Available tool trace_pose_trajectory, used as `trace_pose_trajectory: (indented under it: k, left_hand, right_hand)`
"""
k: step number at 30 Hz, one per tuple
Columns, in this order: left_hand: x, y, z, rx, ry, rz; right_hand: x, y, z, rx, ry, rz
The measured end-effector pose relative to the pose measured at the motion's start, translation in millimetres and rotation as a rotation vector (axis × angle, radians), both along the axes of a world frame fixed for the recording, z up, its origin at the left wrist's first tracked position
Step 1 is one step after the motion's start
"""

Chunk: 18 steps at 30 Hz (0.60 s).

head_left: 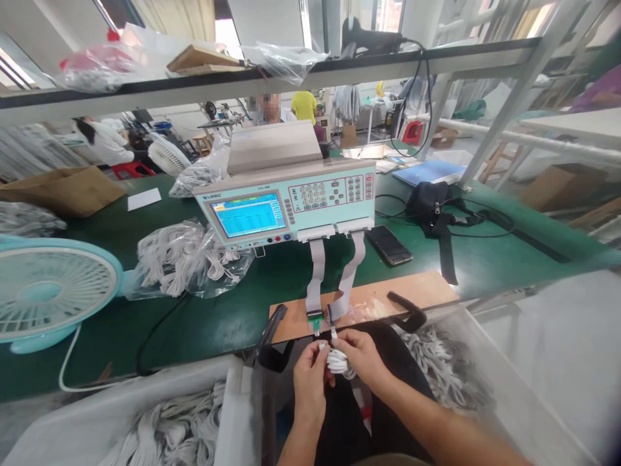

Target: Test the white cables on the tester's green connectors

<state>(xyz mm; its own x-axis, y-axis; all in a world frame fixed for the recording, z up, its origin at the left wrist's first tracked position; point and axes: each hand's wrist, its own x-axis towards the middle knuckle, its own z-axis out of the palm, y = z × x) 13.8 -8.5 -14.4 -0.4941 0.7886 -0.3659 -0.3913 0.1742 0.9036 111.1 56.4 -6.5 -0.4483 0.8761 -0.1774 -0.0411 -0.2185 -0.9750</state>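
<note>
A bundled white cable [337, 362] is between my two hands, just off the front edge of the bench. My left hand [310, 370] pinches one white plug end of it. My right hand [358, 353] grips the other end, its plug [334, 332] pointing up at a dark connector on the wooden board; whether the plug is seated I cannot tell. Beside it, a small green circuit board [316, 322] with a metal port sits close above my left fingertips. Two grey ribbon cables [316, 275] run from these connectors up to a bench tester [291, 207] with a lit blue screen.
Black clamps [272, 336] hold the wooden board [402, 291] at the bench edge. Bins of cables, a left bin [231, 388] and a right bin [514, 375], flank my legs. A phone [389, 246], bagged cables [169, 255], a black pouch [429, 204] and a fan [48, 291] are nearby.
</note>
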Motion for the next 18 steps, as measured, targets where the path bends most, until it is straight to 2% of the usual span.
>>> trace_pose_trajectory:
  k: [2,5,12,15,18]
  left_hand:
    - [0.5,-0.5,3.6,0.007,-0.089,-0.004]
    - [-0.9,-1.0,6.5,0.015,-0.083,-0.023]
    - [-11.2,0.3,6.2,-0.021,0.132,-0.129]
    - [-14.8,0.3,11.6,-0.011,0.237,-0.203]
    - [-16.8,0.1,12.9,0.044,0.329,-0.204]
  right_hand:
    - [0.3,-0.4,1.1,-0.011,0.006,-0.01]
    - [1.7,-0.5,3.5,0.0,-0.003,-0.004]
    - [2.8,1.8,12.4,0.011,-0.028,0.014]
    - [1.0,3.1,15.3,-0.057,0.003,0.019]
    - [-3.1,2.0,19.2,-0.142,0.042,-0.008]
